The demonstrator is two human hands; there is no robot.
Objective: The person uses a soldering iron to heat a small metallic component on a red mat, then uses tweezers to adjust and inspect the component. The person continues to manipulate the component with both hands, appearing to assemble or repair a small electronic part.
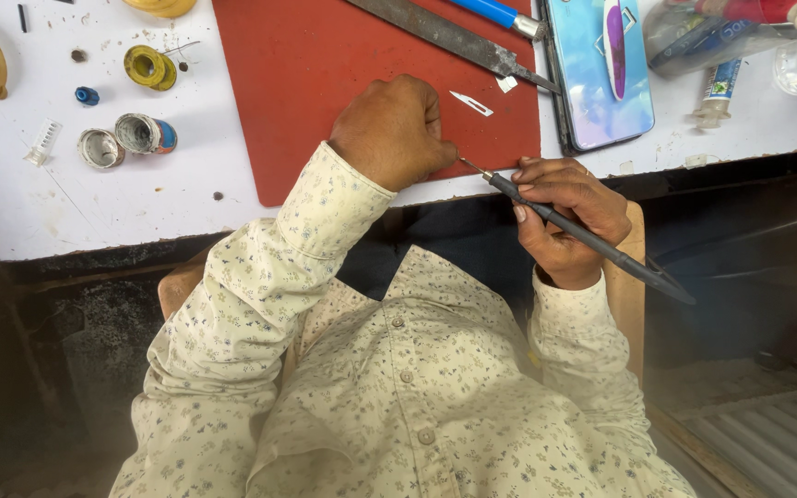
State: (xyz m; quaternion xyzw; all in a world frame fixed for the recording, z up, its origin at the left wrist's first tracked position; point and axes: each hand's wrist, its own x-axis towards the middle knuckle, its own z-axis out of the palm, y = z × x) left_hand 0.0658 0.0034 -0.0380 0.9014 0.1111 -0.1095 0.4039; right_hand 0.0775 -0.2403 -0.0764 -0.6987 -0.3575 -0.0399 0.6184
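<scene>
**Fine-tipped tool held at the near edge of a red mat**

Seen from above, looking down over a pale floral shirt (pixel 435 387). Right hand (pixel 569 217) wrapped around a slim dark craft knife handle (pixel 592 242), fingers closed on its forward part, thin metal tip (pixel 472 167) aimed toward the left hand. Rear end of the handle reaching out past the wrist, down and to the right. Left hand (pixel 397 129) curled into a loose fist at the near edge of the red mat (pixel 306 83), fingertips meeting the tool's tip; whether something small is pinched there cannot be told, the fingers hiding it.

On the red mat, just beyond the left hand: a small loose blade (pixel 470 103), pale and pointed, lying flat and apart from both hands. Farther back, a long grey metal file (pixel 445 35) lying diagonally, with a blue-handled tool (pixel 491 11) beside it. Right of the mat, a phone (pixel 597 78) lying flat on the white tabletop (pixel 94 212); beyond it a small tube (pixel 718 92). Left of the mat, well apart from the hands: two small open tins (pixel 126 140) on their sides, a yellow spool (pixel 149 67), a small blue cap (pixel 87 95).
</scene>
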